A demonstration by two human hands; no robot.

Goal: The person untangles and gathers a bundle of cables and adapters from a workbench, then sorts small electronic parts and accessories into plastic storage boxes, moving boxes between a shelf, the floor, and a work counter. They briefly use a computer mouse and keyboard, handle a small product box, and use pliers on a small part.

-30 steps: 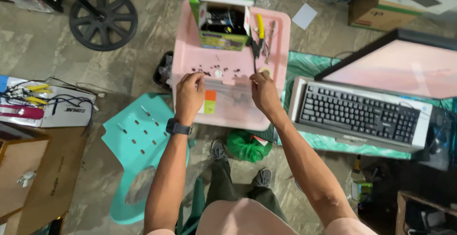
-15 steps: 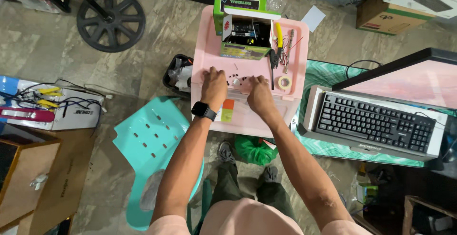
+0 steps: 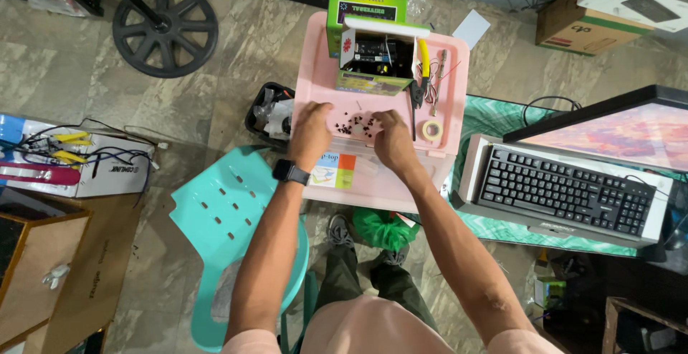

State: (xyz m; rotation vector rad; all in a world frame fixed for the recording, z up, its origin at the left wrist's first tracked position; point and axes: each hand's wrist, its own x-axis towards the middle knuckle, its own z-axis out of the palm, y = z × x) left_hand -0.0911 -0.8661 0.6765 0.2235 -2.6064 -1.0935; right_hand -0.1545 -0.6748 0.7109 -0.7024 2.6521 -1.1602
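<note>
A scatter of small dark parts is spread on the pink tabletop, between the two hands and touched by both. The left hand is laid palm down at the left edge of the scatter, its fingers curled loosely over the parts; whether anything is pinched cannot be told. The right hand is set at the right edge, fingers bent inward towards the pile, and its grip cannot be made out either. A dark watch is worn on the left wrist. Just beyond the parts, an open green box is stood at the far end of the tabletop, with its flap raised; dark components and wires are seen inside it, too small to be told apart. Beside the box, yellow-handled pliers and a roll of tape are laid on the tabletop. A colourful card is placed near the left wrist. A black bin holding crumpled scraps is set on the floor to the left, and a keyboard is seen to the right.
</note>
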